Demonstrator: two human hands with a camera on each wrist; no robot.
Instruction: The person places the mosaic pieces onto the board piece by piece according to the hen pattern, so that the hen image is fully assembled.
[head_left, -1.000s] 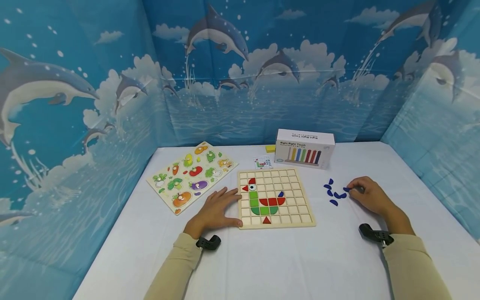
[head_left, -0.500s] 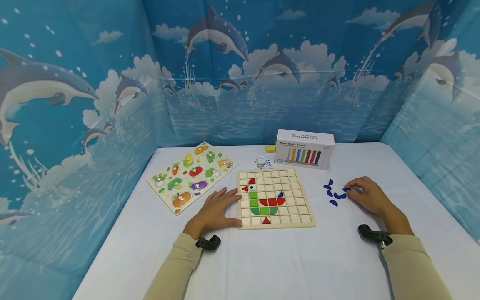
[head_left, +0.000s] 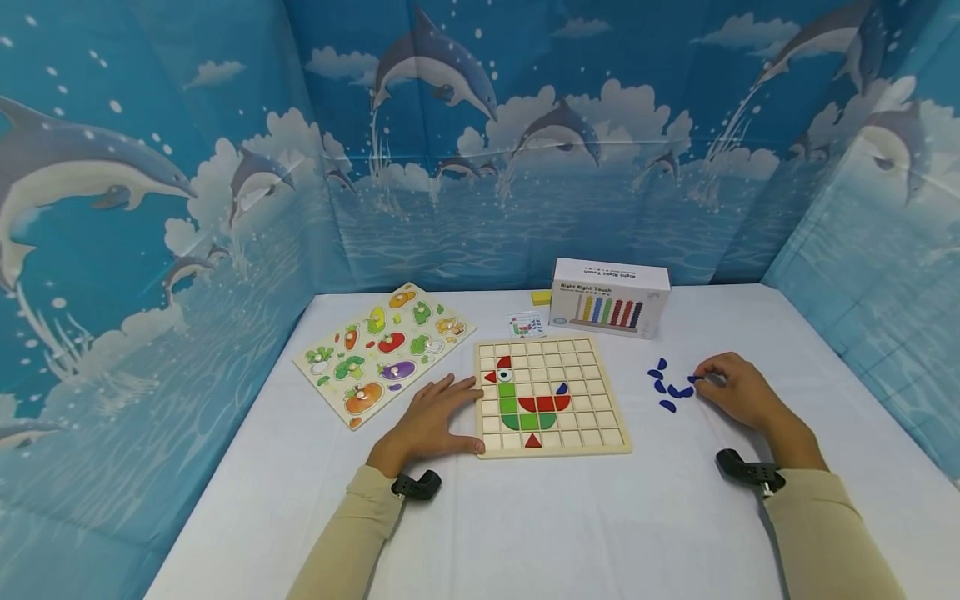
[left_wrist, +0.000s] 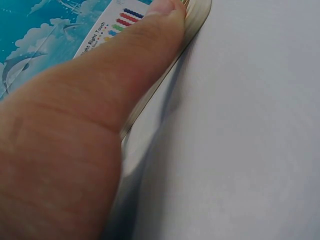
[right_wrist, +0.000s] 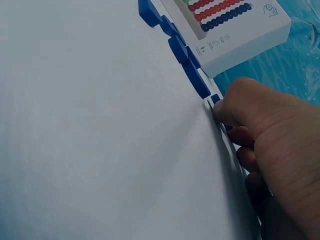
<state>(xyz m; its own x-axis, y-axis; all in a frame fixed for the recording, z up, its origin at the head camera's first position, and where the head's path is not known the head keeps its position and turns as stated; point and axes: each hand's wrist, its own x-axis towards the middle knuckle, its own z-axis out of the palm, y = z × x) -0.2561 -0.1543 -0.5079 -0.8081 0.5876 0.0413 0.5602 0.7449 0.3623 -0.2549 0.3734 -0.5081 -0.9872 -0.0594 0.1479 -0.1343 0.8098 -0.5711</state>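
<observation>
In the head view a wooden grid board (head_left: 615, 392) bears a bird shape laid in red, green and blue pieces, with a round eye piece (head_left: 505, 376). My left hand (head_left: 427, 423) rests against the board's left edge, fingers spread, thumb at the near corner. In the left wrist view the thumb (left_wrist: 145, 47) lies along the board's rim. Right of the board, my right hand (head_left: 738, 396) pinches a blue curved piece (head_left: 693, 379) between thumb and index finger. Several blue pieces (head_left: 667, 406) lie loose beside it. In the right wrist view the fingers mostly hide the pinched piece.
A vegetable puzzle board (head_left: 390, 354) lies at the left. Behind the grid board are a small picture card (head_left: 525, 325), a yellow block (head_left: 541, 297) and a white box (head_left: 609, 300) with a bead picture. Dolphin-printed cloth (head_left: 480, 208) encloses the white table (head_left: 562, 533).
My right hand has shifted only very slightly, with the blue piece still between its fingertips. The left hand and the board stay in place.
</observation>
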